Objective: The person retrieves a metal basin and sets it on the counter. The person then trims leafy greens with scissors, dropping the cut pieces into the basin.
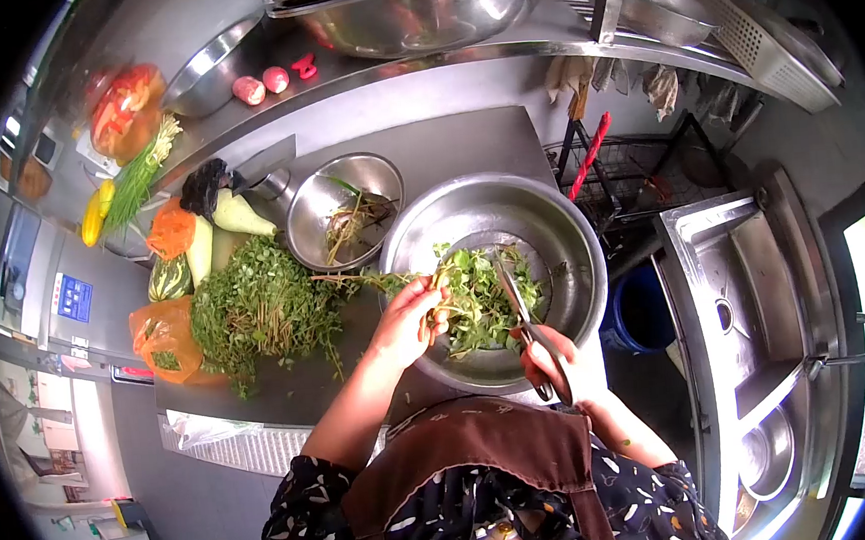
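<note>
My left hand [408,324] is closed around the stems of some leafy greens [470,302], over the left side of a large steel basin [592,259]. My right hand [572,366] grips the dark handles of a pair of scissors [517,299]. The scissor blades point away from me, over the basin and close to the right side of the leaves. Part of the basin floor shows behind the greens. To the left lies a big heap of leafy greens [265,307] on the steel table [443,134]. Behind it, a smaller steel bowl [299,224] holds some stems and scraps.
Pale gourds [241,215], a striped squash [169,278] and orange plastic bags [163,334] crowd the table's left end. A cleaver [266,161] lies behind them. Above runs a shelf [418,65] with bowls. At right are a blue bucket [646,305] and a sink [755,298].
</note>
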The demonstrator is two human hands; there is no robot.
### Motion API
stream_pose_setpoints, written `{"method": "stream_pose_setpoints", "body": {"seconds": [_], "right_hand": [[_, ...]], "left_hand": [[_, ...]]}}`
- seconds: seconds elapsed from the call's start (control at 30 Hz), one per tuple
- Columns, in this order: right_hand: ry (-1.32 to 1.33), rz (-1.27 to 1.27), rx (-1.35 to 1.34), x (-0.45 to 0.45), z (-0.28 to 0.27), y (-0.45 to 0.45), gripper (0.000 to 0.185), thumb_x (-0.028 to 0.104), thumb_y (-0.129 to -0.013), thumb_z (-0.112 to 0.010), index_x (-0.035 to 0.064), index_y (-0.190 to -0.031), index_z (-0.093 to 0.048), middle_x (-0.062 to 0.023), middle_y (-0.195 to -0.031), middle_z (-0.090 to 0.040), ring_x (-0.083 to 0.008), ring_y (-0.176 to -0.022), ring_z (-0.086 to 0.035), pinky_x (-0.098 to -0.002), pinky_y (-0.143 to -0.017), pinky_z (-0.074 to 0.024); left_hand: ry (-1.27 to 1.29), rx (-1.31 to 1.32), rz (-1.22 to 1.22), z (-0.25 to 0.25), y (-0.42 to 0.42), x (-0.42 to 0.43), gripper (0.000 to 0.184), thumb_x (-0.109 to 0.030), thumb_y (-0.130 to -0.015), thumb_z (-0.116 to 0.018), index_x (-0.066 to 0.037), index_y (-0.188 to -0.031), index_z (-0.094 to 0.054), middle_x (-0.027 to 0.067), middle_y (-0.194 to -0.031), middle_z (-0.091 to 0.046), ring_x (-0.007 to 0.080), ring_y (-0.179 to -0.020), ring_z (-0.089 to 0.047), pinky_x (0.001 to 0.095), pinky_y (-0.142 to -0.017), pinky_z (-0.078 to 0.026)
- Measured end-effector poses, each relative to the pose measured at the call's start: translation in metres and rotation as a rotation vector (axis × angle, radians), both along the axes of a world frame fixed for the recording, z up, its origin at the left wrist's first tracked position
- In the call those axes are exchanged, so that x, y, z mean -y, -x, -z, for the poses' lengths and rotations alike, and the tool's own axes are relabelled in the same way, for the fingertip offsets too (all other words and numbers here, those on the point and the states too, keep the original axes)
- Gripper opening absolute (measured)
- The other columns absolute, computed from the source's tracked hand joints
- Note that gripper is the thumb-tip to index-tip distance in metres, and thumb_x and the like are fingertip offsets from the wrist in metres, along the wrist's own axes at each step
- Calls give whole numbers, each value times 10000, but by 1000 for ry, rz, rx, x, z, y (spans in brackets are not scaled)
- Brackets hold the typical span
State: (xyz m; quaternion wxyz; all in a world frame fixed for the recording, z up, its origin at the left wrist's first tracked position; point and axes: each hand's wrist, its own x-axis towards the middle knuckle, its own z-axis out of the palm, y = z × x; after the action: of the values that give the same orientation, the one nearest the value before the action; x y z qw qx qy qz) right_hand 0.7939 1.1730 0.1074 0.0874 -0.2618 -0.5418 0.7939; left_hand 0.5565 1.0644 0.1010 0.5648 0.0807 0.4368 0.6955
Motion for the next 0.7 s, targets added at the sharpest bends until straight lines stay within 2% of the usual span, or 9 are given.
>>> {"method": "stream_pose_setpoints", "body": {"seconds": [0.07, 0.17, 0.2, 0.3, 0.33, 0.43, 0.7], "right_hand": [[-41, -135, -54, 1, -13, -6, 555, 453, -920, -568, 41, -1279, -466, 31, -746, -477, -66, -670, -460, -216, -612, -389], [109, -284, -156, 4, -13, -8, 565, 470, -920, -561, 51, -1286, -466, 30, -750, -478, -66, -677, -453, -219, -626, -390], [112, -293, -105, 7, -15, -7, 574, 494, -913, -560, 68, -1289, -479, 30, -762, -486, -67, -696, -451, -223, -642, -388], [109, -321, 7, 11, -14, -2, 567, 508, -904, -567, 86, -1278, -503, 35, -766, -493, -69, -712, -458, -219, -642, -384], [88, -338, 19, 12, -15, 0, 625, 562, -901, -528, 70, -1285, -494, 37, -774, -502, -67, -727, -446, -214, -661, -360], [44, -312, 75, 15, -10, 6, 594, 537, -919, -516, 68, -1283, -495, 31, -773, -502, -70, -728, -458, -214, -663, -363], [68, -297, 50, 19, -4, 19, 541, 467, -951, -503, 67, -1311, -454, 18, -763, -493, -78, -705, -472, -230, -659, -398]], "left_hand": [[2, -32, -50, 10, 5, -4, 120, -99, -947, -532, -93, -1067, -520, 11, -852, -539, 119, -653, -534, 252, -550, -452], [-11, -75, -103, 7, 7, -12, 126, -136, -955, -537, -118, -1072, -495, 10, -851, -523, 124, -657, -543, 256, -536, -452], [1, -119, -120, 1, 5, -15, 135, -195, -967, -536, -132, -1074, -482, 9, -854, -525, 106, -643, -536, 236, -516, -440], [46, -239, -173, 7, 8, -21, 156, -200, -968, -528, -132, -1106, -500, 16, -906, -546, 128, -608, -527, 263, -516, -434], [87, -285, -215, 5, 3, -24, 156, -219, -973, -525, -124, -1093, -500, 15, -907, -545, 111, -573, -518, 234, -469, -403], [91, -443, -234, 10, 1, -29, 144, -213, -979, -512, -111, -1081, -498, 13, -902, -539, 88, -557, -495, 210, -444, -367], [5, -319, -239, -2, -11, -33, 162, -238, -988, -500, -114, -1089, -475, -2, -820, -486, 67, -501, -428, 192, -423, -331]]}}
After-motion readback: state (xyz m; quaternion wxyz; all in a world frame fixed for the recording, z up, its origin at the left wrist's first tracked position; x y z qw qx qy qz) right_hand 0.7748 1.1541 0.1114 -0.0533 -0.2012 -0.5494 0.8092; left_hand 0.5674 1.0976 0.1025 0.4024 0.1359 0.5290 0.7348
